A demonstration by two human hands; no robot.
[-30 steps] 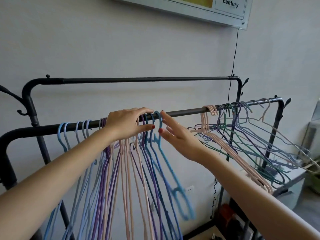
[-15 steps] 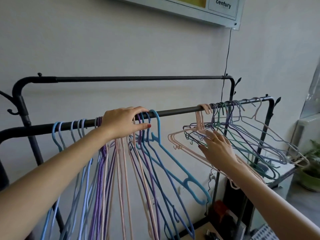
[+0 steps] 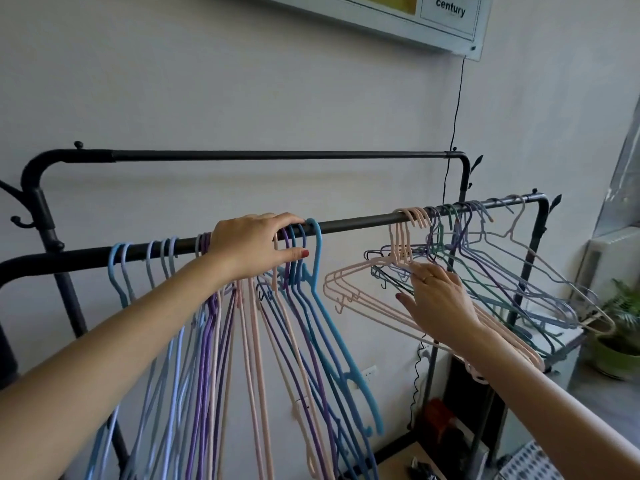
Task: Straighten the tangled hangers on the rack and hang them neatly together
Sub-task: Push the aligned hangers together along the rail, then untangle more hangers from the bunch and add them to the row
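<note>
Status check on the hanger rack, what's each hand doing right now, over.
Left hand grips hooks of the straightened hangers on the front rail. Right hand, open, touches the tangled hangers. Tangle not yet sorted.

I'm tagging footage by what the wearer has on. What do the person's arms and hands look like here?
Both forearms are bare, with no sleeves, watch or bracelet in view. The left hand has red polish on its thumbnail. The right hand wears a thin gold-coloured ring on one finger, and a dark red painted nail shows at a fingertip. No gloves on either hand.
</note>
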